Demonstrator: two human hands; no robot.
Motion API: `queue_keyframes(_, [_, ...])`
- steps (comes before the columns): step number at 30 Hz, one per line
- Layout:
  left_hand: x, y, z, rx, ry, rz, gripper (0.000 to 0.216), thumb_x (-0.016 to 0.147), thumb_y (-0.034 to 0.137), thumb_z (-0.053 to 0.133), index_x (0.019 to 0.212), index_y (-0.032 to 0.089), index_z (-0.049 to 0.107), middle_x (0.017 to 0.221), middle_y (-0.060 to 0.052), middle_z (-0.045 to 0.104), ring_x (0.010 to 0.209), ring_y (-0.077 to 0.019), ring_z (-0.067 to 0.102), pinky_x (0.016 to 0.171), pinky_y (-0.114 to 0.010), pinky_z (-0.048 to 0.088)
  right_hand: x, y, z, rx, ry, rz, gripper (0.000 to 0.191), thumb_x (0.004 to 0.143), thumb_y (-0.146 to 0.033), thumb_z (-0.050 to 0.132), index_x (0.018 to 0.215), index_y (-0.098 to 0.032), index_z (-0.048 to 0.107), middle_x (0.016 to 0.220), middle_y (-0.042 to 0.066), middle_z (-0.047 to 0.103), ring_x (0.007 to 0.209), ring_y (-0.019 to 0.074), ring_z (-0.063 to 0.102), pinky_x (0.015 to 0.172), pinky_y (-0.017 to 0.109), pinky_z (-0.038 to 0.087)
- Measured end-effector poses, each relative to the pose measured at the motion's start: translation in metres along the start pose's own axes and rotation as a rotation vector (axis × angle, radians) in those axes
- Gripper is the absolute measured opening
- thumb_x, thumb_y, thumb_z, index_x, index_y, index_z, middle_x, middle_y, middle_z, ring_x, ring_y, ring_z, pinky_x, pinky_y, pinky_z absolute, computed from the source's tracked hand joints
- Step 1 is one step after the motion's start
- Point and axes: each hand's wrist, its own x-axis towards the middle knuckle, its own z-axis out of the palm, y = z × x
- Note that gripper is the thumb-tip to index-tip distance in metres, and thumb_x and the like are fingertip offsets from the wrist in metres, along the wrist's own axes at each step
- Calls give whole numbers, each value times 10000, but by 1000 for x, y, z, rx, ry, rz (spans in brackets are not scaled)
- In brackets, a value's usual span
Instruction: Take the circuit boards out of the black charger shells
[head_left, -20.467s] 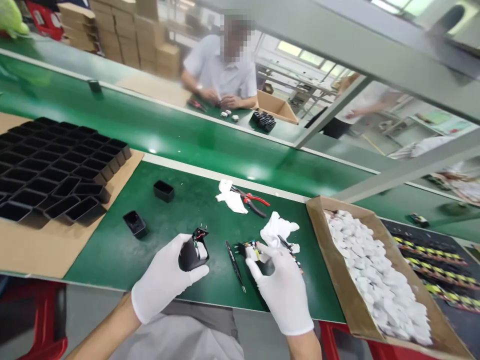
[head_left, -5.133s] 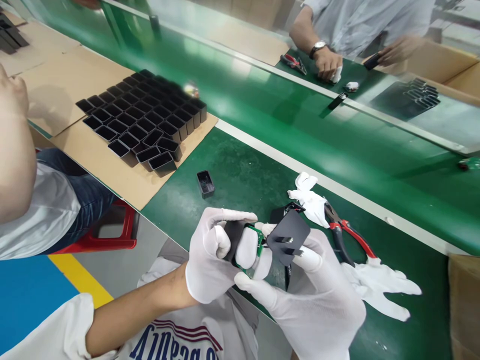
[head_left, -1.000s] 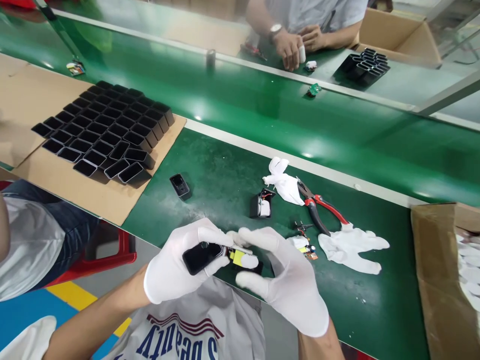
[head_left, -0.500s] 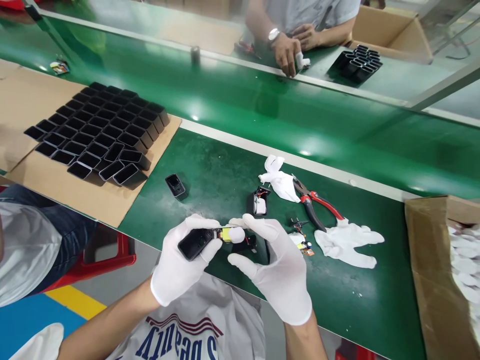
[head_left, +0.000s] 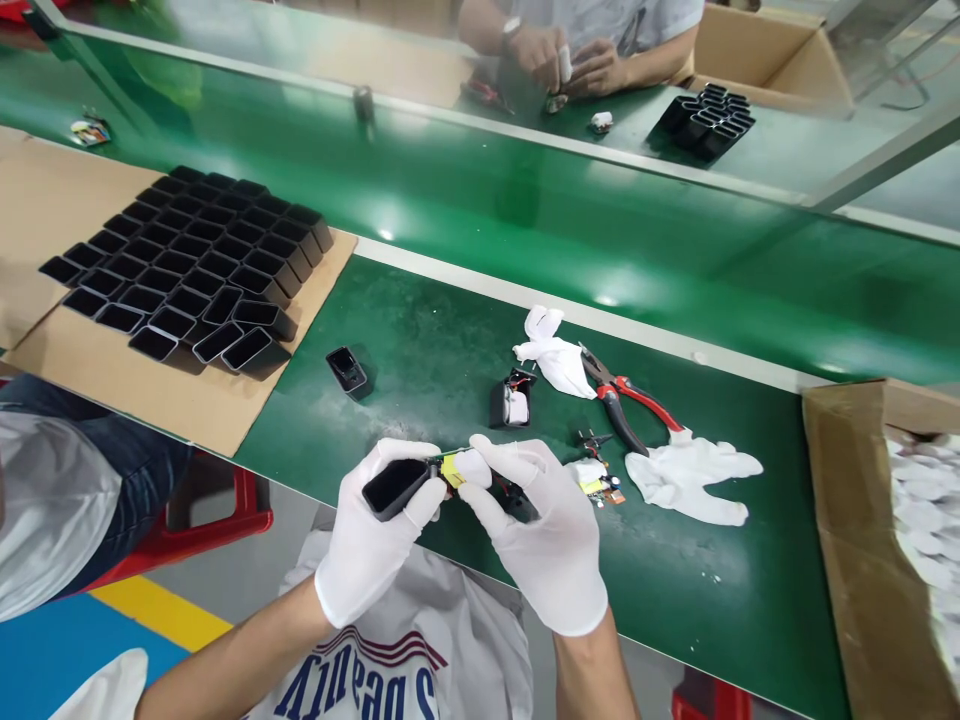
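Note:
My gloved left hand [head_left: 360,550] is closed around a black rectangular casing [head_left: 394,490], its open end facing up toward me. At the casing's right end is a small circuit assembly [head_left: 471,468] with yellow tape and a white rounded part. The gloved fingers and thumb of my right hand [head_left: 551,530] pinch that white part. How far the assembly sits inside the casing is hidden by my left fingers. A black part, partly covered, lies beneath my right hand. Just beyond my hands stands a black casing with a white part inside [head_left: 515,405].
A small black casing [head_left: 348,372] lies left of centre. Pliers [head_left: 622,395], a crumpled glove [head_left: 559,362], a flat glove [head_left: 694,480] and loose electronic parts [head_left: 598,480] are to the right. Many black sleeves [head_left: 180,265] stand on cardboard. A carton [head_left: 847,530] bounds the right; a co-worker's hands [head_left: 570,65] work opposite.
My right hand has closed from a spread grip onto the white part, moving slightly left. My left hand and casing have shifted slightly right. The co-worker's hands have come together.

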Motion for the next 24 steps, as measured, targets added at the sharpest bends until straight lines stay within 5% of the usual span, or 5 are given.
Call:
queue_keyframes(7, [-9, -12, 6, 176, 49, 398, 254, 959, 105, 744, 1156, 266, 758, 1045, -21, 777, 936, -164, 763, 852, -280, 640, 7, -20, 12, 112, 122, 177, 235, 915, -92, 770, 1060, -277, 775, 935, -3, 827, 818, 170, 765, 740, 334, 653])
queue_keyframes(18, [-15, -24, 8, 178, 108, 515, 343, 966, 41, 724, 1225, 265, 728, 1151, -38, 762, 1050, -183, 764, 968, -326, 639, -2, -23, 16, 171, 129, 237, 183, 1035, -191, 713, 1133, -311, 811, 1097, 22, 853, 1013, 223, 780, 910, 434, 650])
queue_keyframes(24, [-24, -18, 24, 14, 167, 478, 217, 1025, 184, 745, 1226, 261, 720, 1149, -62, 790, 1092, -220, 782, 980, -385, 664, -29, -36, 37, -55, 398, 126, 472, 981, -271, 800, 1430, -382, 707, 1310, 58, 800, 1169, 321, 744, 1013, 564, 615])
